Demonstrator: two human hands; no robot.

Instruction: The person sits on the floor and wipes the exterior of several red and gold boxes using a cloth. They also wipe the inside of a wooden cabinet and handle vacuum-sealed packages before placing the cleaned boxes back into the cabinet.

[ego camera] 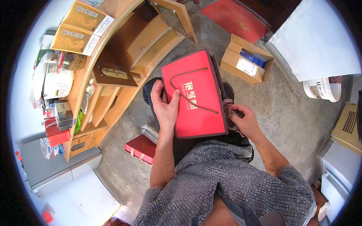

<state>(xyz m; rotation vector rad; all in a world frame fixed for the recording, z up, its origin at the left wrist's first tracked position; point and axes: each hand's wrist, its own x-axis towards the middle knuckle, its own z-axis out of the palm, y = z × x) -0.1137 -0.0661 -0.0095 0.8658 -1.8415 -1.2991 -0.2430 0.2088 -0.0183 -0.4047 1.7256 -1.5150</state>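
Observation:
A red paper gift bag (195, 124) with dark edges, pale printing and a brown rope handle (183, 74) lies across my lap. My left hand (165, 104) grips its left edge, the thumb on the red face and the fingers partly hidden behind it. At the bag's right side my right hand (244, 118) pinches a crumpled grey and red piece of thin material (228, 106). Whether that piece comes from inside the bag cannot be made out.
A cardboard box (234, 67) holding blue packs stands open on the concrete floor. Left of my legs lies a dark red box (140, 147). A wooden cabinet (147, 50) with one door ajar carries gold boxes (75, 39). A white bucket (321, 89) stands far right.

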